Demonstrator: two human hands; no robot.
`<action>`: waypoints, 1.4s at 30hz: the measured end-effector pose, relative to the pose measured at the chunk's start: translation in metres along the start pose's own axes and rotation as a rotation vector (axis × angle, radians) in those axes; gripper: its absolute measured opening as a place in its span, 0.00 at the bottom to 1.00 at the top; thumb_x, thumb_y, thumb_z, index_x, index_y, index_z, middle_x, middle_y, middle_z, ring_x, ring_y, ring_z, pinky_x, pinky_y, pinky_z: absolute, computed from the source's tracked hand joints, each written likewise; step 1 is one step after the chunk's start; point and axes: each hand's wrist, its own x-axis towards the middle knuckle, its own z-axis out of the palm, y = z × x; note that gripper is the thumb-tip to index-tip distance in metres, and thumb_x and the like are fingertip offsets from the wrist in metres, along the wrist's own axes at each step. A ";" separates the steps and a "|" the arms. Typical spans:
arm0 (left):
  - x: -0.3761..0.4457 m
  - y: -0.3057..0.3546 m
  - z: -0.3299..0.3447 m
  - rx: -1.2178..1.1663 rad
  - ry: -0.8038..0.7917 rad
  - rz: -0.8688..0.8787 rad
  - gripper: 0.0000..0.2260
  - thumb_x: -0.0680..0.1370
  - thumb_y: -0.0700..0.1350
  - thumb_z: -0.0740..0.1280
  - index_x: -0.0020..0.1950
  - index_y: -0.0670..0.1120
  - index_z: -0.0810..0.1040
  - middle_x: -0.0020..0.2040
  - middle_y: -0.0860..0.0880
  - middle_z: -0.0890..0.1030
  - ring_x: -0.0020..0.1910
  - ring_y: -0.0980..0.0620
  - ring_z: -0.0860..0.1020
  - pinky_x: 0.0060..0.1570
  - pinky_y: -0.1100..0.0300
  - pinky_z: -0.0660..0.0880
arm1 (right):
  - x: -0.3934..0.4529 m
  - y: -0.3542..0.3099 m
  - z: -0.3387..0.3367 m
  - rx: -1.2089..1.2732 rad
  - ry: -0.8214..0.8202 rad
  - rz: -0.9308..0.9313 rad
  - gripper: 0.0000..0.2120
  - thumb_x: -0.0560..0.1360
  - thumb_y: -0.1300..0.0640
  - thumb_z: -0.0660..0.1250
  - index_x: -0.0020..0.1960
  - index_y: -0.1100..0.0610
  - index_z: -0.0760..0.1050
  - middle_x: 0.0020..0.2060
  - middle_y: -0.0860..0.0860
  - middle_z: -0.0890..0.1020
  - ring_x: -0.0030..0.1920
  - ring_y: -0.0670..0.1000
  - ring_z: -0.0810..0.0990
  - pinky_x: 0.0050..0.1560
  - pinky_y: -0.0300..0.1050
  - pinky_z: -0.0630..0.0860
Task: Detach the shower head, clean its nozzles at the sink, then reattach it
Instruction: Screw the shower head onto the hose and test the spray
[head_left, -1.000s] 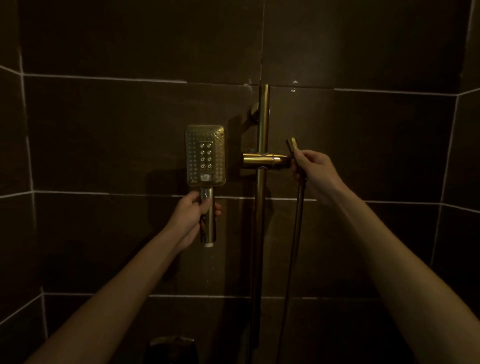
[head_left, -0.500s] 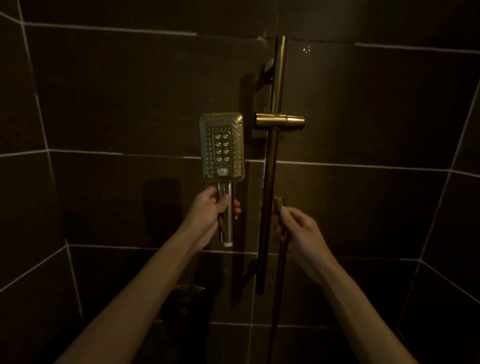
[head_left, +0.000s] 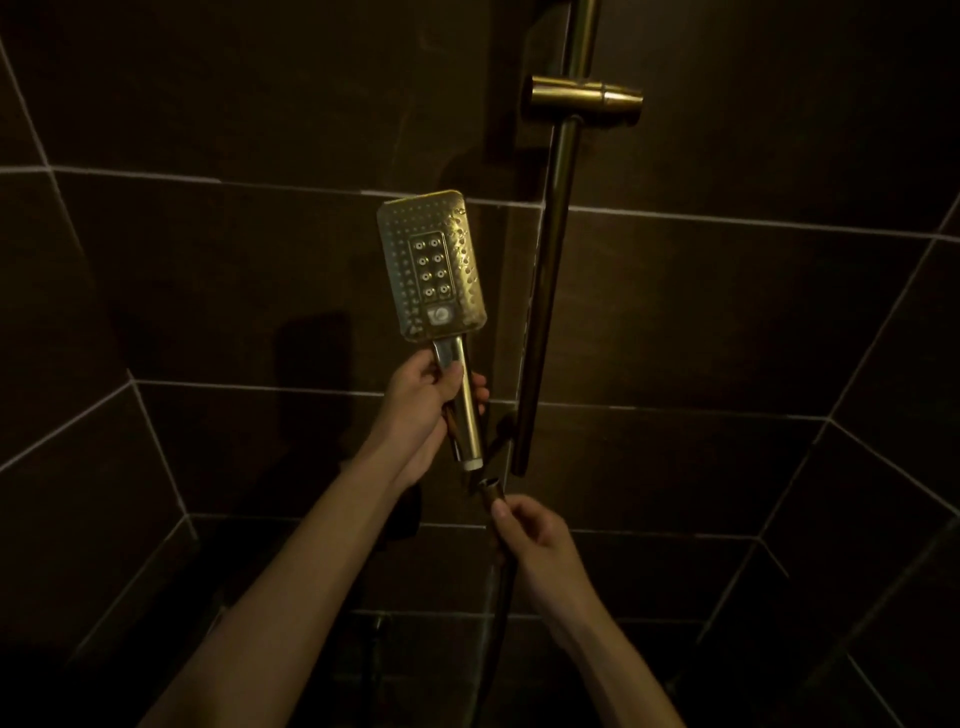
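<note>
Dropped lower and swung in under the handle since the earlier frame: hose end (head_left: 491, 491), now just below the shower head (head_left: 434, 270) base, not yet touching. Reattaching step by the look of it; next, lining up and threading the nut. Left hand (head_left: 423, 400) fingers wrapped round the handle, right hand (head_left: 530, 540) fingers pinching the hose, slide bar (head_left: 550, 291) farther right.

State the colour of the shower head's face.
Gold on the shower head, in the head view.
</note>
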 end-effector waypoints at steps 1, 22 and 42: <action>-0.003 -0.002 0.001 -0.013 -0.003 -0.005 0.09 0.82 0.37 0.60 0.61 0.42 0.73 0.43 0.43 0.82 0.43 0.48 0.82 0.50 0.48 0.78 | -0.002 0.001 0.002 0.000 0.007 -0.014 0.10 0.79 0.51 0.64 0.50 0.57 0.80 0.34 0.45 0.78 0.37 0.43 0.77 0.40 0.37 0.74; -0.025 -0.035 -0.001 -0.012 0.029 0.027 0.12 0.81 0.39 0.61 0.65 0.43 0.73 0.46 0.44 0.82 0.44 0.49 0.82 0.53 0.46 0.79 | -0.013 0.015 0.017 -0.014 0.148 -0.073 0.11 0.81 0.55 0.62 0.48 0.61 0.79 0.31 0.49 0.78 0.34 0.47 0.76 0.39 0.42 0.73; -0.034 -0.050 -0.006 -0.098 -0.001 -0.014 0.08 0.82 0.40 0.59 0.60 0.45 0.75 0.43 0.46 0.80 0.43 0.50 0.79 0.48 0.53 0.76 | -0.013 0.027 0.011 -0.054 0.024 -0.028 0.15 0.83 0.55 0.59 0.48 0.65 0.77 0.29 0.45 0.73 0.30 0.43 0.70 0.33 0.37 0.67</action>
